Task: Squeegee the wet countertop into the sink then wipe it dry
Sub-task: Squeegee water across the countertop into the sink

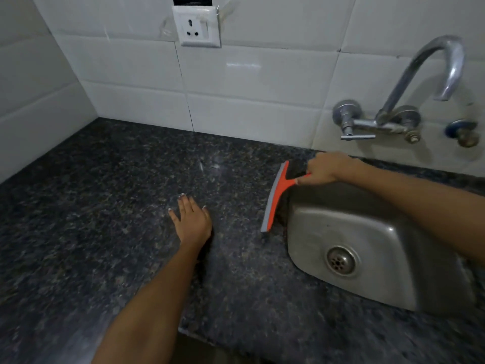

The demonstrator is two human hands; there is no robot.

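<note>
My right hand (324, 169) grips the handle of an orange squeegee (277, 194) with a grey rubber blade. The blade stands on the dark speckled granite countertop (105, 206), just left of the steel sink (367, 248) and roughly parallel to its left rim. My left hand (191, 218) lies flat on the countertop, fingers spread, a hand's width left of the blade. The sink bowl shows a round drain (341, 260). A faint wet sheen shows on the stone behind my left hand.
A chrome wall tap (420, 82) arches over the sink's back edge, with a lever valve (349, 122) to its left. White tiled walls close the back and left sides. A power socket (196, 26) sits on the back wall. The countertop's front edge runs along the bottom.
</note>
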